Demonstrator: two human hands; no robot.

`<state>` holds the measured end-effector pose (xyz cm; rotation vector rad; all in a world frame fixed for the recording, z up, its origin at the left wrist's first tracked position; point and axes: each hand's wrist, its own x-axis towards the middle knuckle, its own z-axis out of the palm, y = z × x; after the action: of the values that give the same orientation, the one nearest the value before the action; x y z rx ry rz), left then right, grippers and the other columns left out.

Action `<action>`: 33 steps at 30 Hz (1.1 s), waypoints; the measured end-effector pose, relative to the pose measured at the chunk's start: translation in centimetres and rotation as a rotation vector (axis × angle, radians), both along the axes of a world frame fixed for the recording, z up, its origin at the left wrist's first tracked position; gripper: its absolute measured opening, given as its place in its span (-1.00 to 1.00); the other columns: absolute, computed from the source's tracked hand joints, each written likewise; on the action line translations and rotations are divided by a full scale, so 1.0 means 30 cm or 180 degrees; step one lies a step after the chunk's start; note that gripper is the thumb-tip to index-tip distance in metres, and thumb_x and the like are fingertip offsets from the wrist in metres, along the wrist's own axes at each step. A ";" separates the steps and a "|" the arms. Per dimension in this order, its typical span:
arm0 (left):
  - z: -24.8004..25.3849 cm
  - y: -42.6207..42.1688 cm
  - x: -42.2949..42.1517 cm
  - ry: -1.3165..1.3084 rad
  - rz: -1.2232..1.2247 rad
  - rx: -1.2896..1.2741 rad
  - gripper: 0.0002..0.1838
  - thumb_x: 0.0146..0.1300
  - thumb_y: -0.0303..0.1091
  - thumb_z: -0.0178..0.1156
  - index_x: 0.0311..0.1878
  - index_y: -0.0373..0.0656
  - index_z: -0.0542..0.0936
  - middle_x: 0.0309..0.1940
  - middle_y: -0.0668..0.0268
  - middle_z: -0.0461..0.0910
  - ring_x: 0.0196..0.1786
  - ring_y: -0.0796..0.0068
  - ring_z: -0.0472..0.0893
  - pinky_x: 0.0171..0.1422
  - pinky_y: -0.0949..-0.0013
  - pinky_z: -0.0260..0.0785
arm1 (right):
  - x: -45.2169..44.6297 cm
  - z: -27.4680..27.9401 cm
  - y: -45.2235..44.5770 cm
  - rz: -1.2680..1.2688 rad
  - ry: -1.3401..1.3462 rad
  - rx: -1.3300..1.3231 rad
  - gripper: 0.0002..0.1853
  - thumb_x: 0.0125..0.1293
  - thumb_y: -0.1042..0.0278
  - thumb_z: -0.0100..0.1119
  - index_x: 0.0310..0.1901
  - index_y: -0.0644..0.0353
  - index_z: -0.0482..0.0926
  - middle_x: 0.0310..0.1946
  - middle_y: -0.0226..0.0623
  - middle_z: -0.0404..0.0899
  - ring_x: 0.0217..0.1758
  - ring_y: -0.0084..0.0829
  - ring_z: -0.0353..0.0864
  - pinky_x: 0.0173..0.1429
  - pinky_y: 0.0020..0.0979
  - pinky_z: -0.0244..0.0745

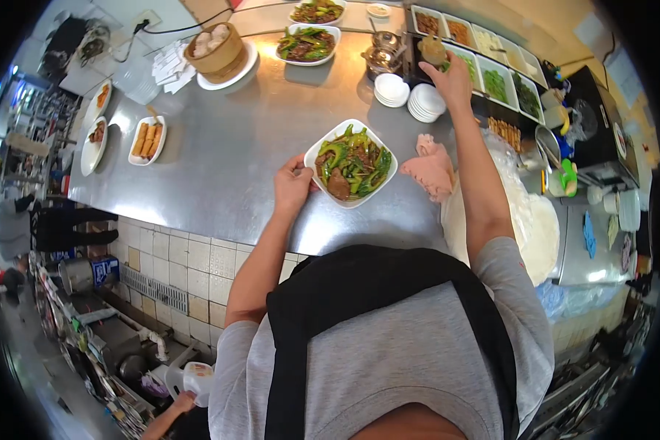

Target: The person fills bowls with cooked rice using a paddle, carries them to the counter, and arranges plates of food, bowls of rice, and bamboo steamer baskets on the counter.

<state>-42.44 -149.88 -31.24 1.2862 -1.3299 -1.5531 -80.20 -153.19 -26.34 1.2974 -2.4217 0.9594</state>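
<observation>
White square bowl (394, 162) of greens (380, 174) and meat (339, 186) looks fully dished up over the steel counter (227, 161), its rim pinched by the left hand (292, 185), while the right hand (455, 82), grip unclear, meets a tan container (433, 51) beside the topping trays (515, 55), where work seems unfinished

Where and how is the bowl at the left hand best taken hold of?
The bowl is probably best gripped by its rim, from the person's left, thumb above and fingers below. It is square and turned so one corner juts left; its white rim there is bare of food, and the left hand already grasps it near that corner.
</observation>
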 end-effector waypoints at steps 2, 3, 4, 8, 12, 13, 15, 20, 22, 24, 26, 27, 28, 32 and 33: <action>-0.014 0.014 -0.004 0.0133 0.0242 0.0043 -0.72 0.13 -0.58 0.01 -0.06 -0.35 0.50 -0.45 0.25 0.58 -0.57 0.56 0.56 -0.51 0.53 0.45 | 0.015 0.003 -0.037 -0.0074 -0.0124 0.0180 -0.29 -0.10 -0.21 0.34 -0.01 0.18 0.50 -0.02 -0.10 0.51 0.08 -0.14 0.47 0.00 0.00 0.38; -0.017 0.011 -0.004 0.0131 0.0301 0.0022 -0.72 0.13 -0.58 0.01 -0.06 -0.35 0.50 -0.45 0.25 0.58 -0.57 0.56 0.56 -0.51 0.53 0.45 | 0.026 0.014 -0.039 -0.0099 -0.0189 0.0282 -0.33 -0.11 -0.21 0.34 -0.06 0.16 0.53 -0.04 -0.11 0.53 0.06 -0.15 0.49 -0.04 0.01 0.39; -0.020 0.000 -0.006 0.0201 0.0473 0.0048 -0.71 0.14 -0.58 0.01 -0.05 -0.36 0.49 -0.44 0.25 0.58 -0.57 0.56 0.56 -0.51 0.52 0.46 | 0.021 0.004 -0.046 -0.0083 0.0043 -0.0001 -0.41 -0.10 -0.16 0.34 -0.15 0.17 0.55 -0.16 -0.13 0.58 -0.04 -0.15 0.54 -0.09 -0.02 0.40; -0.042 -0.088 0.010 0.0404 0.0851 0.0120 -0.71 0.16 -0.57 0.00 -0.03 -0.36 0.47 -0.40 0.25 0.57 -0.56 0.54 0.57 -0.50 0.52 0.48 | 0.087 0.129 -0.030 0.0559 -0.0384 -0.0835 -0.52 -0.04 0.03 0.32 -0.17 0.21 0.52 -0.25 -0.11 0.62 -0.16 -0.10 0.60 -0.11 -0.19 0.46; -0.012 -0.172 0.000 0.0242 0.0951 0.0035 -0.75 0.21 -0.51 -0.03 -0.05 -0.34 0.46 -0.41 0.23 0.57 -0.52 0.50 0.58 -0.41 0.47 0.54 | 0.215 0.265 -0.030 0.1526 0.0484 0.0166 -0.44 -0.01 0.10 0.29 0.02 0.14 0.41 -0.10 -0.09 0.53 -0.11 -0.07 0.56 -0.08 -0.20 0.49; -0.022 -0.192 -0.006 0.0228 0.0955 0.0042 -0.75 0.21 -0.51 -0.03 -0.05 -0.34 0.46 -0.41 0.23 0.57 -0.52 0.50 0.58 -0.41 0.47 0.54 | 0.263 0.295 -0.023 0.1491 0.0688 0.1065 -0.44 -0.02 0.17 0.26 0.08 0.05 0.39 -0.07 -0.15 0.49 -0.08 -0.10 0.56 -0.09 -0.19 0.49; -0.029 -0.221 -0.027 0.0310 0.1145 0.0041 -0.74 0.20 -0.52 -0.02 -0.04 -0.35 0.44 -0.43 0.23 0.57 -0.53 0.49 0.58 -0.42 0.46 0.54 | 0.311 0.268 -0.032 0.1830 0.1092 0.1504 -0.47 -0.01 0.22 0.24 0.07 -0.02 0.40 -0.08 -0.16 0.48 -0.10 -0.13 0.57 -0.09 -0.17 0.48; -0.042 -0.267 -0.067 0.0556 0.1241 0.0101 -0.77 0.22 -0.56 0.00 -0.05 -0.38 0.42 -0.42 0.22 0.55 -0.57 0.48 0.57 -0.53 0.49 0.50 | 0.458 0.209 -0.085 0.2236 0.1848 0.2433 -0.64 0.04 0.33 0.18 -0.06 0.01 0.45 -0.23 -0.21 0.56 -0.16 -0.20 0.60 -0.15 -0.19 0.50; -0.054 -0.281 -0.070 0.0614 0.1209 0.0152 -0.77 0.22 -0.56 0.00 -0.05 -0.38 0.41 -0.43 0.22 0.54 -0.58 0.48 0.57 -0.54 0.48 0.50 | 0.508 0.219 -0.080 0.2346 0.1665 0.2514 -0.70 0.06 0.36 0.16 -0.11 0.02 0.47 -0.31 -0.25 0.59 -0.17 -0.20 0.61 -0.16 -0.18 0.50; -0.055 -0.283 -0.075 0.0643 0.1241 0.0162 -0.77 0.22 -0.56 0.00 -0.05 -0.38 0.40 -0.43 0.22 0.54 -0.58 0.48 0.57 -0.54 0.48 0.50 | 0.491 0.210 -0.083 0.2236 0.1705 0.2214 -0.74 0.12 0.30 0.11 -0.12 -0.02 0.55 -0.32 -0.25 0.63 -0.23 -0.24 0.64 -0.21 -0.23 0.51; -0.056 -0.286 -0.079 0.0673 0.1272 0.0165 -0.77 0.22 -0.56 0.00 -0.05 -0.37 0.40 -0.43 0.22 0.54 -0.59 0.48 0.56 -0.54 0.48 0.50 | 0.445 0.222 -0.066 0.2186 0.1281 0.2194 -0.70 0.07 0.24 0.18 -0.11 0.02 0.53 -0.32 -0.25 0.63 -0.20 -0.22 0.63 -0.18 -0.20 0.50; -0.056 -0.289 -0.082 0.0645 0.1269 0.0166 -0.77 0.22 -0.54 -0.01 -0.05 -0.36 0.40 -0.42 0.18 0.55 -0.56 0.46 0.57 -0.48 0.45 0.52 | 0.406 0.225 -0.065 0.2387 0.0883 0.2368 -0.54 -0.01 0.10 0.25 -0.05 0.07 0.50 -0.25 -0.15 0.61 -0.14 -0.14 0.60 -0.11 -0.18 0.48; -0.054 -0.294 -0.082 0.0614 0.1277 0.0161 -0.77 0.22 -0.53 -0.03 -0.06 -0.34 0.41 -0.40 0.15 0.56 -0.53 0.44 0.58 -0.42 0.42 0.55 | 0.363 0.203 -0.057 0.2602 0.0326 0.2116 -0.48 -0.03 0.05 0.26 -0.02 0.08 0.48 -0.21 -0.09 0.60 -0.11 -0.11 0.58 -0.07 -0.19 0.47; -0.060 -0.326 -0.100 0.1007 0.1219 0.0202 -0.77 0.22 -0.54 0.00 -0.04 -0.31 0.41 -0.39 0.21 0.55 -0.50 0.46 0.59 -0.42 0.46 0.54 | 0.246 0.206 -0.013 0.2116 -0.0954 0.1053 -0.35 -0.05 -0.11 0.28 0.03 0.13 0.45 -0.14 -0.01 0.57 -0.05 -0.10 0.57 0.03 -0.25 0.42; -0.055 -0.335 -0.097 0.1217 0.1182 0.0227 -0.79 0.21 -0.55 0.01 -0.07 -0.30 0.44 -0.38 0.22 0.55 -0.51 0.49 0.59 -0.44 0.50 0.52 | 0.232 0.222 0.001 0.1883 -0.1063 0.0575 -0.37 -0.04 -0.08 0.29 0.03 0.14 0.45 -0.15 -0.02 0.58 -0.07 -0.13 0.58 0.01 -0.26 0.43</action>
<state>-45.34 -159.92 -32.88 1.1288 -0.7550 -1.4942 -73.22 -153.17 -19.68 2.1481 -2.4417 1.1943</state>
